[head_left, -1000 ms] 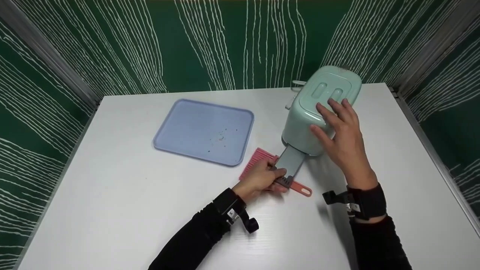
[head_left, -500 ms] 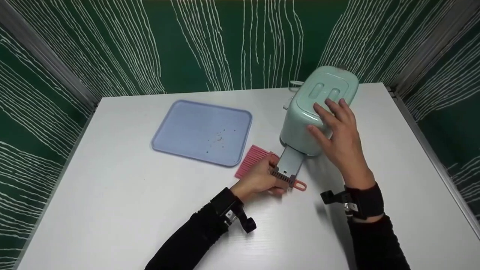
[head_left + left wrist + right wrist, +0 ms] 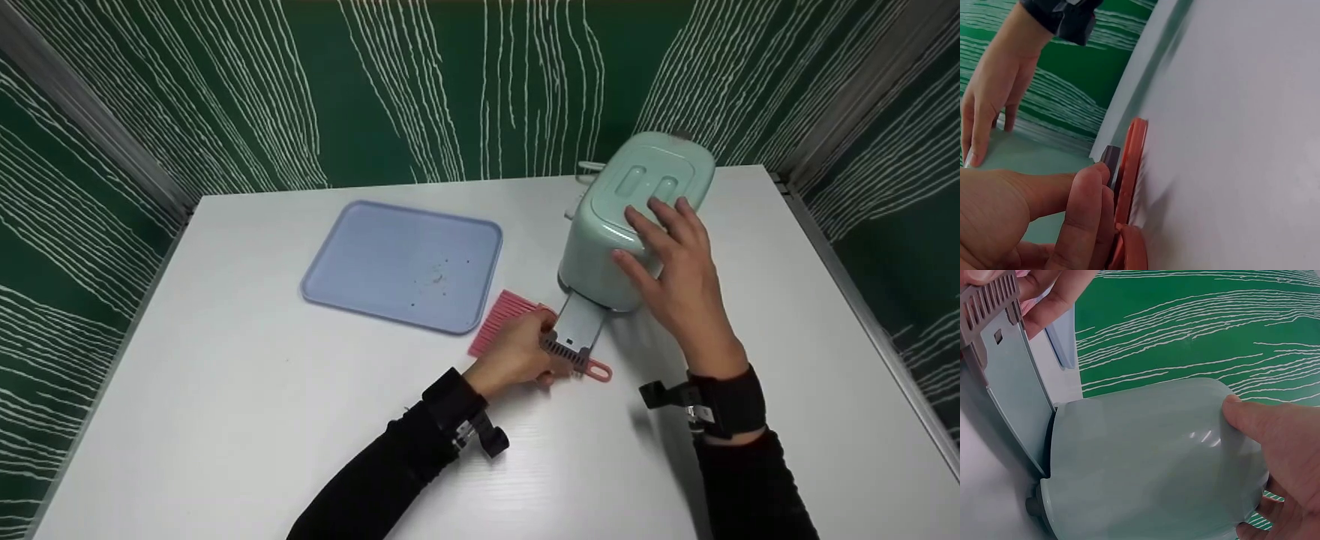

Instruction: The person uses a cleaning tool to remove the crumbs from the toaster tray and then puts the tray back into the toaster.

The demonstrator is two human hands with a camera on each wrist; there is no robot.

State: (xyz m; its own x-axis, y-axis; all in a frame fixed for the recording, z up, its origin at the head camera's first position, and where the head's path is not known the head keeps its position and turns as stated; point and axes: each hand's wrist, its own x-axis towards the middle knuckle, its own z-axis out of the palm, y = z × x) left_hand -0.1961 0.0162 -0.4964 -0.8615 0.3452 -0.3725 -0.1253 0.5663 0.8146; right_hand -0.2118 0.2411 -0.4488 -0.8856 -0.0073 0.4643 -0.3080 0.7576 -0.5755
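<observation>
Crumb tray (image 3: 579,324): thin, stiff, light; left hand (image 3: 517,354) pinched ribbed end (best hold). Right hand (image 3: 679,277) lay flat-fingered, steadying smooth toaster (image 3: 630,225).

no readable text in any view

no words, brand marks, numbers or signs can be read on the mint-green appliance (image 3: 637,217), its grey slide-out tray (image 3: 577,330), the blue tray (image 3: 405,262) or the white table (image 3: 225,420); the green walls carry only white wavy lines.
</observation>
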